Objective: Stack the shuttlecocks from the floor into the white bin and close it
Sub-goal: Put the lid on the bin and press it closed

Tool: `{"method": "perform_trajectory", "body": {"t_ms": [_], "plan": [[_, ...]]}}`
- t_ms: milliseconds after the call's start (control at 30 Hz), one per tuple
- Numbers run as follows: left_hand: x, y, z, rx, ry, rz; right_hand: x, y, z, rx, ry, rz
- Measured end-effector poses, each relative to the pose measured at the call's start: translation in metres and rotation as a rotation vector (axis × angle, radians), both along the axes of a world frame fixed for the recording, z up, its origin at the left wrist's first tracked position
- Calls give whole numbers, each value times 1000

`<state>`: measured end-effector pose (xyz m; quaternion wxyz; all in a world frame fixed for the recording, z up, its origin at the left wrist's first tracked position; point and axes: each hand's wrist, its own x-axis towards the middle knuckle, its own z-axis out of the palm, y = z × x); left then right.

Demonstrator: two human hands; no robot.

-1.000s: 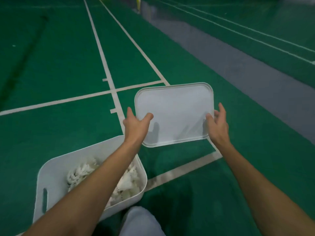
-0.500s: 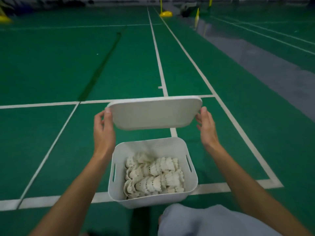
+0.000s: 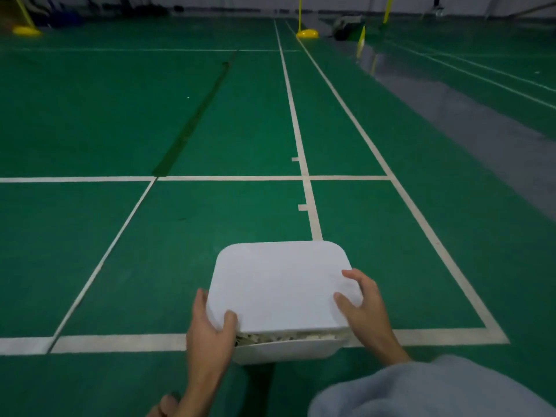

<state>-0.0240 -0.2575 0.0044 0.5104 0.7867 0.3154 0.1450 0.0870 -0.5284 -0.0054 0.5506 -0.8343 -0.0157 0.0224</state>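
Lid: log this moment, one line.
lid on bin | near edge unseated | left hand, right hand gripping | shuttlecocks visible

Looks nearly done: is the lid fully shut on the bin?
No, the lid leaves a gap at the bin's near edge, shuttlecocks showing.

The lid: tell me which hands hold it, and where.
Both. The left hand grips the lid at its near-left corner; the right hand holds its right edge, fingers on top.

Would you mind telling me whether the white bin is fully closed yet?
Not fully. The lid covers the white bin, but a near-edge gap shows shuttlecocks.
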Motion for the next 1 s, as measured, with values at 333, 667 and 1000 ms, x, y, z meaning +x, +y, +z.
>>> {"method": "perform_trajectory", "body": {"t_ms": [333,667,1000], "plan": [[3,-7,-33,35,81,92,-9,1,-26,-256,-13,96],[61,35,-29,153,233,-123,24,-4,-9,-407,86,115],[123,63,-22,-41,165,-207,89,27,-2,-551,98,224]]}}
